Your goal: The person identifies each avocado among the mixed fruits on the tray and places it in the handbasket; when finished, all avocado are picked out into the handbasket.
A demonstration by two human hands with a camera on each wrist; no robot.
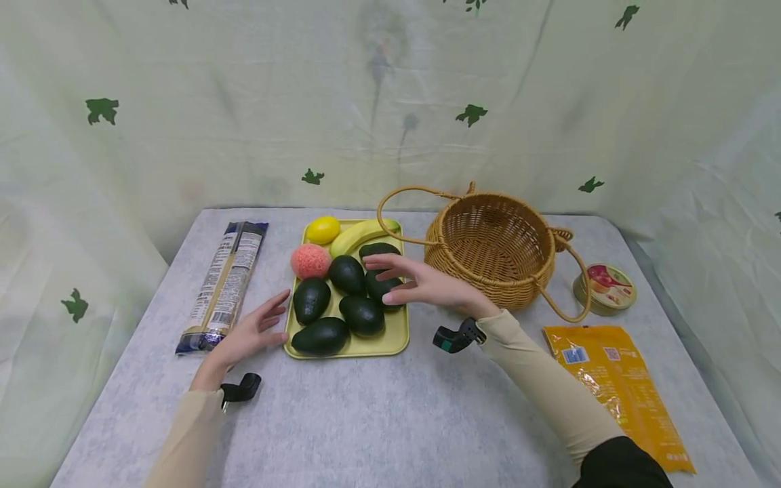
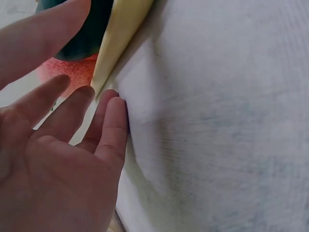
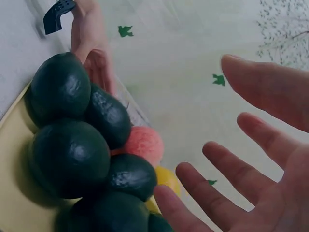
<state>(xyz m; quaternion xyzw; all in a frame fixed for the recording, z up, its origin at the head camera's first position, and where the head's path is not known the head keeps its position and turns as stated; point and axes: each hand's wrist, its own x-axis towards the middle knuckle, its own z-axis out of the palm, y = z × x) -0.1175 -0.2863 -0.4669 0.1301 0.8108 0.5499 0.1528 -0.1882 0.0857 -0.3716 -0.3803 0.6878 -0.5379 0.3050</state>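
A yellow tray (image 1: 393, 344) holds several dark green avocados (image 1: 312, 299), a banana (image 1: 361, 236), a lemon (image 1: 323, 230) and a rough pinkish round fruit (image 1: 310, 261). At the tray's left edge is my left hand (image 1: 247, 339), its fingers extended and nothing in its grasp. The left wrist view shows that hand's fingertips (image 2: 116, 104) right by the tray's side, low over the tabletop. Over the avocados on the right of the tray hovers my right hand (image 1: 424, 281), fingers spread. Seen from the right wrist, the palm (image 3: 270, 203) holds nothing.
A wicker basket (image 1: 518, 297) stands right of the tray, one looped handle reaching over the banana's end. Farther right are a round tin (image 1: 610, 288) and an orange packet (image 1: 628, 393). A long printed package (image 1: 222, 281) lies at left. Fabric hangs behind the table.
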